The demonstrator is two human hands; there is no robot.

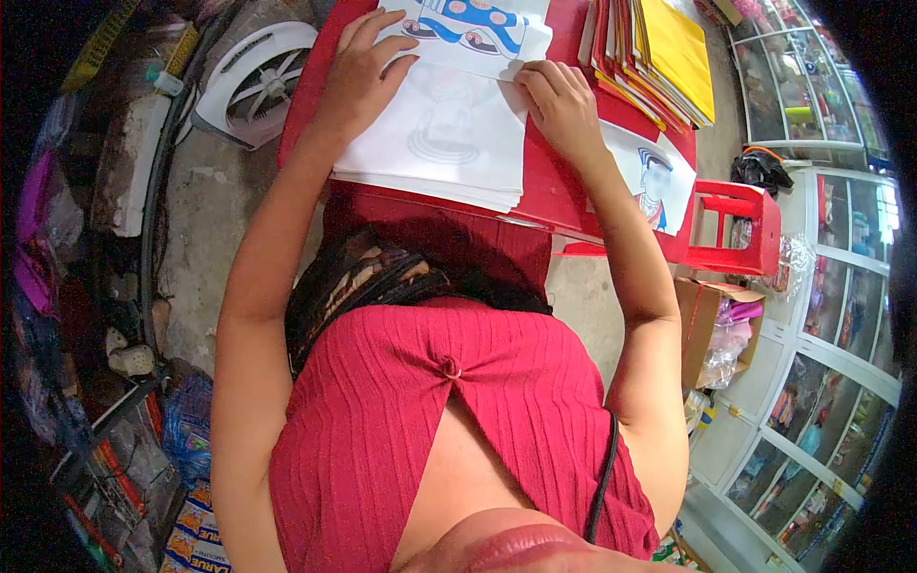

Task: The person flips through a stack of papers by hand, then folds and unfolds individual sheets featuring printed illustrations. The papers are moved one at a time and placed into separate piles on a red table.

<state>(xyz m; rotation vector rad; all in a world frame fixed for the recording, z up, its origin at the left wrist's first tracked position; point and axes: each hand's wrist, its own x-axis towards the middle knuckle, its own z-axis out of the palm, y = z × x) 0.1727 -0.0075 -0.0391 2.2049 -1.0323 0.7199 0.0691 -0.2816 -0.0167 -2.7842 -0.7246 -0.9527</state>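
A paper sheet with a blue printed figure [468, 38] lies across the upper end of a stack of white paper [435, 158] on a red table. A faint drawing shows through the stack's top sheet. My left hand [368, 76] rests on the left side of the papers, fingers spread, the fingertips touching the printed sheet. My right hand [562, 100] is at that sheet's lower right corner, its fingers curled together and pinching the edge. Near my right wrist lies another sheet with a printed figure in a blue cap [653, 181].
Red, white and yellow envelopes or folders [669, 62] are piled at the table's upper right. A red stool [735, 229] and a cardboard box [716, 329] stand to the right, before glass cabinets [841, 286]. A white fan-like object [256, 86] sits on the floor at left.
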